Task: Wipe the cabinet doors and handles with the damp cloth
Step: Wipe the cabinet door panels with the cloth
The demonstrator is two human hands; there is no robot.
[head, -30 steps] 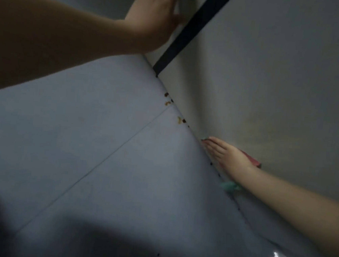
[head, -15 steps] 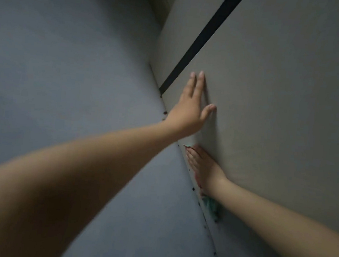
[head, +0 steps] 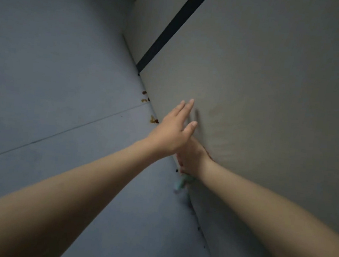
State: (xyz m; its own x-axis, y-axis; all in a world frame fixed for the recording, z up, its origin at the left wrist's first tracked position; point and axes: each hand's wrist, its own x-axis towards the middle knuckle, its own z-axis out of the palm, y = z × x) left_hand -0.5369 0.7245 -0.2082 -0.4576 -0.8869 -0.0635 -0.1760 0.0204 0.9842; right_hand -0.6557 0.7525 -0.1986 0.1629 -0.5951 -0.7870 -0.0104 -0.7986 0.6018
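A pale grey cabinet door [head: 258, 116] fills the right side, seen at a steep angle down to the floor. My right hand [head: 192, 159] presses a cloth [head: 182, 183] flat against the door's bottom edge; only a teal corner and a thin red edge of the cloth show under the palm. My left hand [head: 174, 129] reaches over the right hand with straight fingers, its fingertips at or near the door surface. A faint yellowish stain [head: 215, 112] marks the door just beyond the fingertips.
A dark vertical gap [head: 174, 29] separates this door from the neighbouring panel [head: 146, 18]. The grey tiled floor [head: 64, 97] lies to the left. Brown crumbs [head: 154, 120] and dark specks sit along the foot of the cabinet.
My left hand has come down from high on the door to just above my right hand. The right hand has slid the cloth a little along the door's bottom edge.
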